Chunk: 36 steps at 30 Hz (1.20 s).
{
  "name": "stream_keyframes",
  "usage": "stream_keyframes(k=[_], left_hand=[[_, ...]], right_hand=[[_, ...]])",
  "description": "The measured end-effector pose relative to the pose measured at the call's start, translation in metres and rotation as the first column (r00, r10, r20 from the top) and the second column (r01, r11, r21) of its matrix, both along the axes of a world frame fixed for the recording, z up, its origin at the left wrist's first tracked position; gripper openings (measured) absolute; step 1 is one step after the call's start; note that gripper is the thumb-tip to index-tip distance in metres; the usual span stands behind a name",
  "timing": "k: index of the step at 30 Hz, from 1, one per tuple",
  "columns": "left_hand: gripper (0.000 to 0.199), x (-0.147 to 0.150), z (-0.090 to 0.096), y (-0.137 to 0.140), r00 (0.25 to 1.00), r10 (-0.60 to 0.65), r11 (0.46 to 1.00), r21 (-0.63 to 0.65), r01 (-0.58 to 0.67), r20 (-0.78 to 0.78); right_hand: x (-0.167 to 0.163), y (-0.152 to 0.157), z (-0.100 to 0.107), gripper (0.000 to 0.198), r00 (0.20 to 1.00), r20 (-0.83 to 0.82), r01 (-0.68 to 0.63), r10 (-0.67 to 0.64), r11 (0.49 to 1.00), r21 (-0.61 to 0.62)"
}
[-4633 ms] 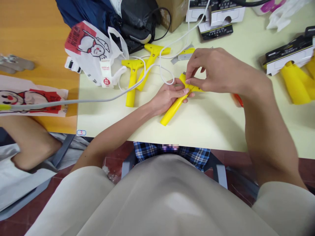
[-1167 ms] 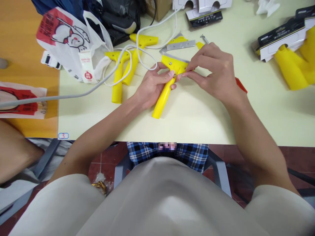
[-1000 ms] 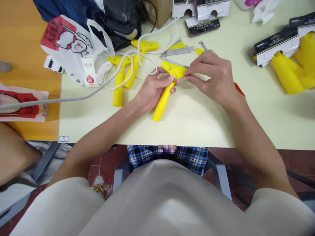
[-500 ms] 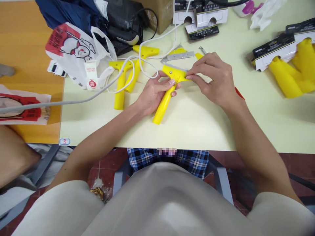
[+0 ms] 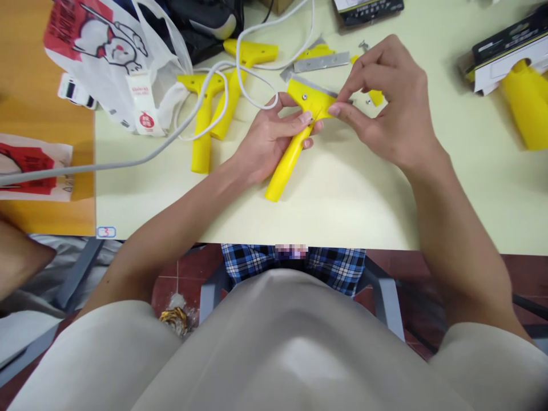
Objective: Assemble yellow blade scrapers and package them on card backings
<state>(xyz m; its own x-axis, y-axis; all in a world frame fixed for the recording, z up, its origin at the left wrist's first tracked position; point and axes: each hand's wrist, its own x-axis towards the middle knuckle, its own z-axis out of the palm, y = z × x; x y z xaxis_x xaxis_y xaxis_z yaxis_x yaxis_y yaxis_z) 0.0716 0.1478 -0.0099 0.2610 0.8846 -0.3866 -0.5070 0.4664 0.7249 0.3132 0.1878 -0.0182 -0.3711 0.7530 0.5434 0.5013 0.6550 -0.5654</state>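
A yellow scraper (image 5: 287, 164) is held in my left hand (image 5: 266, 140), thumb on its neck and fingers behind. Its wide head points away from me, with a metal blade along the far edge and a screw in its left part. The handle slants down toward me. My right hand (image 5: 396, 108) pinches thumb and forefinger at the right corner of the head. Whatever lies between those fingertips is too small or hidden to make out. Behind the right fingers are small yellow pieces (image 5: 377, 97) and a screw (image 5: 363, 45), partly covered.
Two yellow scrapers (image 5: 201, 140) lie to the left, crossed by a white cable (image 5: 240, 74). A metal blade (image 5: 322, 61) lies beyond my hands. A plastic bag (image 5: 115, 51) stands at far left; a black-and-white card package (image 5: 509, 48) with yellow handles (image 5: 528, 108) is at right.
The view has tilted so the table items sit higher in it. My right wrist has swung outward, while its fingertips stay at the scraper head's right corner. The left hand keeps its hold.
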Motion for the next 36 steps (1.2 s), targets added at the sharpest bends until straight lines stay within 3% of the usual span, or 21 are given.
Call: stream_keyframes(k=[5,10,14,18,22,24,28,36], left_hand=[[0.020,0.000,-0.001,0.000,1.000,0.020,0.998,-0.067,-0.020,0.003],[0.022,0.000,0.000,-0.001,1.000,0.019,0.998,-0.065,-0.020,-0.020],[0.021,-0.001,-0.002,-0.001,0.999,-0.019,1.000,0.025,0.019,-0.031],[0.023,-0.002,-0.002,-0.001,1.000,-0.019,0.999,0.029,0.020,-0.018],[0.021,-0.001,-0.002,-0.002,0.999,-0.034,0.997,0.064,0.035,-0.018],[0.021,0.000,-0.001,-0.002,0.999,-0.036,0.998,0.059,0.036,0.000],[0.022,0.001,0.002,-0.003,0.999,-0.041,0.999,0.026,0.040,0.025],[0.021,0.002,0.004,-0.001,0.999,-0.033,0.999,0.028,0.033,0.013]], right_hand=[[-0.002,-0.002,0.000,0.012,0.999,0.023,0.040,-0.038,0.992,-0.119],[-0.005,-0.005,0.004,0.013,0.998,-0.051,0.035,-0.043,0.990,-0.139],[-0.015,-0.004,-0.001,0.050,0.978,-0.174,0.065,-0.112,0.965,-0.254],[-0.022,0.007,-0.016,0.090,0.933,-0.305,0.055,-0.192,0.913,-0.404],[-0.020,0.010,-0.014,0.107,0.891,-0.393,-0.016,-0.228,0.849,-0.528],[-0.018,0.004,-0.003,0.095,0.898,-0.388,-0.054,-0.209,0.821,-0.568],[-0.014,-0.011,0.021,0.061,0.900,-0.399,-0.165,-0.178,0.708,-0.687],[-0.012,-0.009,0.022,0.058,0.848,-0.489,-0.269,-0.204,0.628,-0.730]])
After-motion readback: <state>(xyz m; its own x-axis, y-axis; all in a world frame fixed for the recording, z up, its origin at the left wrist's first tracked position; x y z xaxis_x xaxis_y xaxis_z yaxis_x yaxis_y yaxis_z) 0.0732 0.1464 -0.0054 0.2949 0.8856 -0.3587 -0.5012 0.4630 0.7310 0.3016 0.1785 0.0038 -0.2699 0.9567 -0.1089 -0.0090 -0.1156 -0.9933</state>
